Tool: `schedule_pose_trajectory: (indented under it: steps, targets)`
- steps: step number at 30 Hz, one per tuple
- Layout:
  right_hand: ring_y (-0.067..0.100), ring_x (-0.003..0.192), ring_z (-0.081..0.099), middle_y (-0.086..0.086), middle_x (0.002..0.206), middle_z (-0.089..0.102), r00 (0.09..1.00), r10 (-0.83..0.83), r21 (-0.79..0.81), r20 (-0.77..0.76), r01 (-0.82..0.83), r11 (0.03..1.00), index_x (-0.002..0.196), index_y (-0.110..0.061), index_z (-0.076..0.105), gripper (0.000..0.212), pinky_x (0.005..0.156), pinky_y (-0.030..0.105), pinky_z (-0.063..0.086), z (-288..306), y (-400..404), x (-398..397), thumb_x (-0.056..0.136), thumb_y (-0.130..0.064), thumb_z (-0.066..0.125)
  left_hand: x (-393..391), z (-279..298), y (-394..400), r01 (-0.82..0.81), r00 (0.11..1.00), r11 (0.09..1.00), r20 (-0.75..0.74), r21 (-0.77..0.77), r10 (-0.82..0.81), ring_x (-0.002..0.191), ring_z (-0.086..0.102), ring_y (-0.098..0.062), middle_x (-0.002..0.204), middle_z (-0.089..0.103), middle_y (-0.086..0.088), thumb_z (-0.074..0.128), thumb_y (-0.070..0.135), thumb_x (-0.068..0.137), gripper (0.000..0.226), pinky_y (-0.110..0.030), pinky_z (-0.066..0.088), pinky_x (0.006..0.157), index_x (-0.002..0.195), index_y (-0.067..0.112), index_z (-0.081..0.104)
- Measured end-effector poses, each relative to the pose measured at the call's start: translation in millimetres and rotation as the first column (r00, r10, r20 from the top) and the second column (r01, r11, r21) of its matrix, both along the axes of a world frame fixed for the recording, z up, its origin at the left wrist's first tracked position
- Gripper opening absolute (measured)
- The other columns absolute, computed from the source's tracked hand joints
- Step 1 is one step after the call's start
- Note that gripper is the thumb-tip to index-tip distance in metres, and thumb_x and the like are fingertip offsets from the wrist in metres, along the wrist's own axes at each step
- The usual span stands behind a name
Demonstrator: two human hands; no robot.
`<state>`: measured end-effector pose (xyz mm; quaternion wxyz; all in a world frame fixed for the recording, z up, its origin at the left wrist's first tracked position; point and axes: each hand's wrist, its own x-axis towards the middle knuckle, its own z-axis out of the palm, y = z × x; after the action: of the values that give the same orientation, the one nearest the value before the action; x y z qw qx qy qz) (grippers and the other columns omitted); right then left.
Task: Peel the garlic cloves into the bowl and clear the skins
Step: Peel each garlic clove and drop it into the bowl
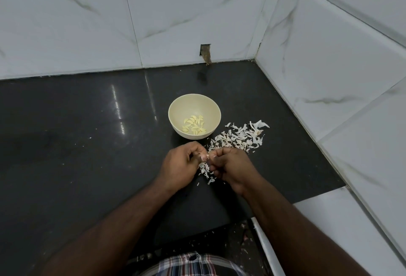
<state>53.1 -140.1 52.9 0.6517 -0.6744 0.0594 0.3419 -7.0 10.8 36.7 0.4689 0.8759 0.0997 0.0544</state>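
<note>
At the middle of the frame the left hand (pixel 183 163) and right hand (pixel 228 165) are pinching one garlic clove (pixel 203 156) between curled fingers, just below the bowl (pixel 175 110) holding peeled cloves (pixel 195 124), with skins (pixel 237 137) lying right of it.

Both hands (pixel 207 162) pinch clove (pixel 203 155) near bowl (pixel 175 108).
</note>
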Motion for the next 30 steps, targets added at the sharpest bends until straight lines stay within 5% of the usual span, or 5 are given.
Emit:
schedule_pose_trajectory:
  steps: [6,12,18,23,30]
  targets:
    - [0.009,0.058,0.056,0.003,0.072,0.063,0.969,0.042,0.159,-0.243,-0.003,0.987,0.085,-0.009,0.062,0.019,0.052,0.02,0.047,2.9,-5.5,5.5,0.097,0.0,0.05,3.3,-4.7,1.3,-0.014,0.999,0.994,0.043,-0.105,0.019,0.073,0.064,-0.012,0.077,0.069,0.006,0.069,0.018,0.092,0.017,-0.026,0.05,0.07,0.081,0.031,0.068]
    - [0.013,0.072,0.065,0.008,0.089,0.074,0.979,0.035,0.022,0.203,-0.04,0.999,0.099,-0.008,0.072,0.018,0.062,0.024,0.052,-2.9,-11.2,6.8,0.098,0.0,0.056,3.7,1.5,-6.8,-0.095,0.985,0.807,-0.172,-0.583,-0.009,0.059,0.053,-0.007,0.071,0.064,-0.002,0.052,0.01,0.103,0.021,-0.017,0.038,0.053,0.088,0.011,0.066]
    - [0.026,0.084,0.068,0.02,0.093,0.075,0.952,-0.003,0.185,0.307,-0.056,0.981,0.1,-0.007,0.078,0.02,0.085,0.041,0.056,-9.8,-6.4,-4.2,0.087,0.005,0.069,5.6,3.6,-14.1,-0.207,0.962,0.602,-0.271,-0.771,-0.016,0.055,0.05,-0.006,0.066,0.059,-0.001,0.053,0.016,0.103,0.025,-0.02,0.034,0.051,0.083,0.01,0.066]
    - [0.035,0.079,0.067,0.026,0.09,0.072,0.936,-0.121,0.204,0.332,0.054,0.977,0.093,0.004,0.072,0.01,0.079,0.05,0.056,-5.6,-3.6,-3.2,0.086,-0.002,0.074,3.7,3.7,-12.9,-0.213,0.955,0.727,-0.296,-0.653,0.014,0.054,0.052,-0.008,0.066,0.063,-0.003,0.059,0.025,0.101,0.027,-0.019,0.036,0.049,0.078,0.011,0.064]
    - [0.012,0.062,0.066,0.006,0.068,0.069,0.935,-0.04,0.086,0.352,0.01,0.996,0.101,0.0,0.072,0.019,0.063,0.024,0.053,-4.6,-9.9,3.1,0.085,0.009,0.07,2.6,4.3,-6.9,-0.158,0.979,0.826,-0.192,-0.542,0.062,0.059,0.058,-0.01,0.084,0.074,-0.014,0.064,-0.002,0.092,0.016,-0.016,0.047,0.056,0.1,0.011,0.071]
